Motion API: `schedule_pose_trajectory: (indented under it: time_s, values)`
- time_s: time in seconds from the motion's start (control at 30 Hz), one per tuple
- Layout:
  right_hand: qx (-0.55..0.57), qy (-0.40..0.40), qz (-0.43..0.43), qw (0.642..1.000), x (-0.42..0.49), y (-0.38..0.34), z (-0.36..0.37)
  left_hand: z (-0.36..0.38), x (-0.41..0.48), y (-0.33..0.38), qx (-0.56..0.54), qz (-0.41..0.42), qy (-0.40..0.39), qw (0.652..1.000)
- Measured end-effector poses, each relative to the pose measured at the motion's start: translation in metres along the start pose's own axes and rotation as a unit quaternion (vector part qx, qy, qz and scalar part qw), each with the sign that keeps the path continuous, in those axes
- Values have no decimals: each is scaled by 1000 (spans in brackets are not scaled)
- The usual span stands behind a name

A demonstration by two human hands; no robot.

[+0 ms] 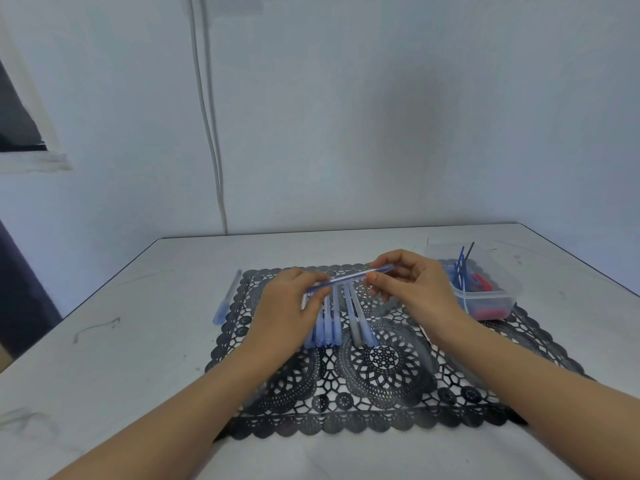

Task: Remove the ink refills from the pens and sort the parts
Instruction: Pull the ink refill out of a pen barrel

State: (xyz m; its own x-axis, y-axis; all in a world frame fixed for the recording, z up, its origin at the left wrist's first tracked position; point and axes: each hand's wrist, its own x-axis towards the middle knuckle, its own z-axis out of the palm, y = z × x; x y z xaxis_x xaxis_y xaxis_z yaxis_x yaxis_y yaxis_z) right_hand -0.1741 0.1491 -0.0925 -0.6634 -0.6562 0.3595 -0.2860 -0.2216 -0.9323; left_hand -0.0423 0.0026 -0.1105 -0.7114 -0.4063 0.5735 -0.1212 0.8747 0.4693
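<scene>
In the head view, at the frame's centre, the left hand (pixel 287 306) curls around one end of a blue pen (pixel 346 278), and the right hand (pixel 415 289) pinches the other end. The pen looks light, stiff and smooth, so it probably needs a firm hold near each end.

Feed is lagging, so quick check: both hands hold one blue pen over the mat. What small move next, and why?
Probably pull the blue pen apart at its ends: the left hand and right hand each pinch one end, it looks whole, and the container holds loose parts.
</scene>
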Motion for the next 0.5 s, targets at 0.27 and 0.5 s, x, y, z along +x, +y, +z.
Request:
schedule_pose_trajectory:
  time_s: [0.27,0.5]
  values:
    - [-191,-8,-35,981,8,15,-11,8,-1,-14,45,56,50,996]
    - [-470,-94,-195,856,9,26,-12,5,1,-18,156,73,95,980]
